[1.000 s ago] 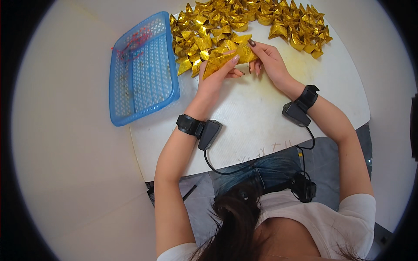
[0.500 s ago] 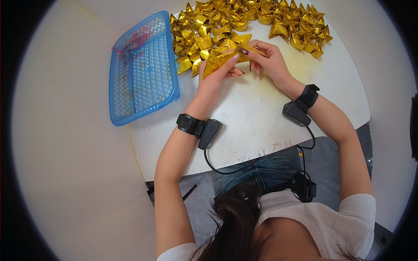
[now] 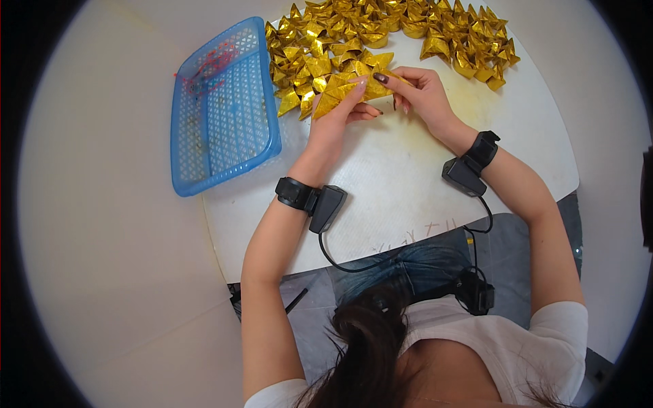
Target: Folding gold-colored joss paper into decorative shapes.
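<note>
A folded gold foil paper piece (image 3: 333, 95) is held between my two hands above the white table. My left hand (image 3: 340, 112) grips its left part, thumb on top and the other fingers underneath. My right hand (image 3: 422, 92) pinches its right end, with the thumb over the foil. Just beyond my hands lie many folded gold paper ingots (image 3: 320, 64), pointed at their ends and crowded together. Part of the held piece blends into the ingots behind it, so its far edge is hard to make out.
A blue plastic basket (image 3: 272, 146) with lattice sides stands at the left table edge, red strands (image 3: 214, 64) in its far end. More gold ingots (image 3: 469, 54) spread along the far right of the white table (image 3: 408, 177). Black wrist devices with cables sit on both forearms.
The gold foil piece has tilted so more of its broad left face shows. My left thumb has shifted slightly left and up along it; my right hand has moved very little.
</note>
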`<action>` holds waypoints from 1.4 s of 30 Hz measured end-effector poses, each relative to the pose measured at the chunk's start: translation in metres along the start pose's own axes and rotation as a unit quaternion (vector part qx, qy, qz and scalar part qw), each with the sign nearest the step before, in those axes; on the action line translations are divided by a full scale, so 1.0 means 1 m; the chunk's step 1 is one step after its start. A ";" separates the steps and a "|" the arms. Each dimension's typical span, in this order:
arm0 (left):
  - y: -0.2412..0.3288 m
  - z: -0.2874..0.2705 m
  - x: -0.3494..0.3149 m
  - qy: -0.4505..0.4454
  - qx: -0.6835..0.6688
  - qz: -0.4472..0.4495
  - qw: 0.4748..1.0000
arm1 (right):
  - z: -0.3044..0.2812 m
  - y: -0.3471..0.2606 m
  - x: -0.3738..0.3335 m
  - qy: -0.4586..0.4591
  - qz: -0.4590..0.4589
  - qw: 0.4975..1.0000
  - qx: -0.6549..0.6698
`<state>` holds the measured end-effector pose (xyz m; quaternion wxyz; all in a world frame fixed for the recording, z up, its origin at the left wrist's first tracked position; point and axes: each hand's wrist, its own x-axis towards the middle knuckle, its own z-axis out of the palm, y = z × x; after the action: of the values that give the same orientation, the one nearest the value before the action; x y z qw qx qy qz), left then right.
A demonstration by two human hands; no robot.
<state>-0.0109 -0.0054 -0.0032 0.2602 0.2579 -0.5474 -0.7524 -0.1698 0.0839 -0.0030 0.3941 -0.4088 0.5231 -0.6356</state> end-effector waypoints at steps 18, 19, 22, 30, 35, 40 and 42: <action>0.006 0.002 -0.001 -0.063 -0.069 0.016 0.995 | -0.004 0.009 0.004 0.000 -0.009 1.000 0.000; 0.006 0.002 -0.001 -0.063 -0.069 0.016 0.996 | -0.002 0.008 0.004 0.003 -0.008 1.000 0.000; 0.002 0.002 -0.001 -0.048 -0.055 0.006 0.997 | -0.002 0.010 0.004 0.005 -0.010 1.000 -0.001; -0.001 0.003 -0.001 -0.023 0.013 -0.009 1.000 | -0.002 0.008 0.004 0.004 -0.005 1.000 -0.012; -0.002 0.001 0.000 -0.017 0.003 0.004 1.000 | -0.001 0.007 0.004 -0.004 -0.006 1.000 -0.016; 0.002 0.005 0.000 -0.011 -0.024 0.015 1.000 | -0.002 0.010 0.005 0.002 -0.008 1.000 -0.019; 0.002 0.004 0.001 -0.017 -0.011 0.024 0.999 | -0.003 0.012 0.005 0.003 -0.008 1.000 -0.021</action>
<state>-0.0144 -0.0041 -0.0003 0.2719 0.2284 -0.5493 -0.7564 -0.1734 0.0781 -0.0147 0.3791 -0.4190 0.5342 -0.6288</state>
